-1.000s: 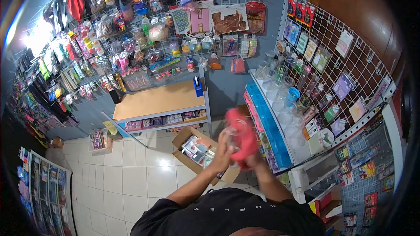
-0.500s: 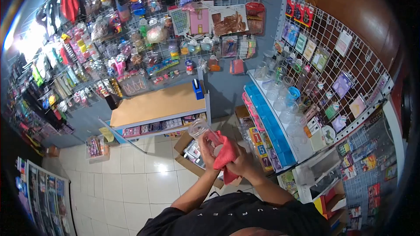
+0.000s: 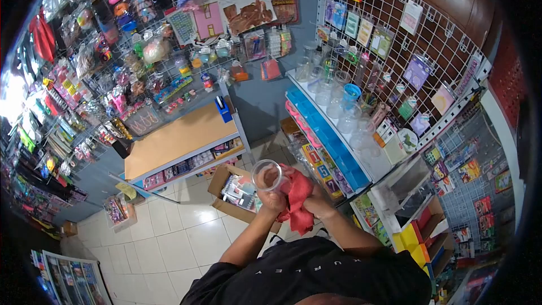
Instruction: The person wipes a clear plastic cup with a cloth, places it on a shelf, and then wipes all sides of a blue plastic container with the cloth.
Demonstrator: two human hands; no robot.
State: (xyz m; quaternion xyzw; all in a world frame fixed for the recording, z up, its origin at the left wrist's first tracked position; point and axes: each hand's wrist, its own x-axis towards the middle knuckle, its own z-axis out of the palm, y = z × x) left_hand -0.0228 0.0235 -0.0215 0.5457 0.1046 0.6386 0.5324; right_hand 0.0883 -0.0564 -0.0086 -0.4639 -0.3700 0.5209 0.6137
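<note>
A clear plastic jar [image 3: 266,174] is in my left hand [image 3: 272,200], its round open mouth tipped up toward me. My left fingers wrap around its lower side. A red cloth [image 3: 299,199] is bunched in my right hand [image 3: 319,202] and presses against the jar's right side; part of it hangs down between my wrists. The cloth hides some of my right fingers. Below the jar, a cardboard box [image 3: 230,206] with packaged goods sits on the tiled floor.
To the right, a white shelf [image 3: 377,166] carries several clear jars [image 3: 334,107] and a blue cup [image 3: 352,92], with blue bins [image 3: 327,138] below. A wooden-topped shelf [image 3: 175,135] holding a blue tape dispenser [image 3: 223,110] stands ahead left. Packaged goods hang on wall grids.
My view has swung to the right. The jar has turned so that its mouth faces up toward me, and the cloth has shifted to its right side, hanging looser.
</note>
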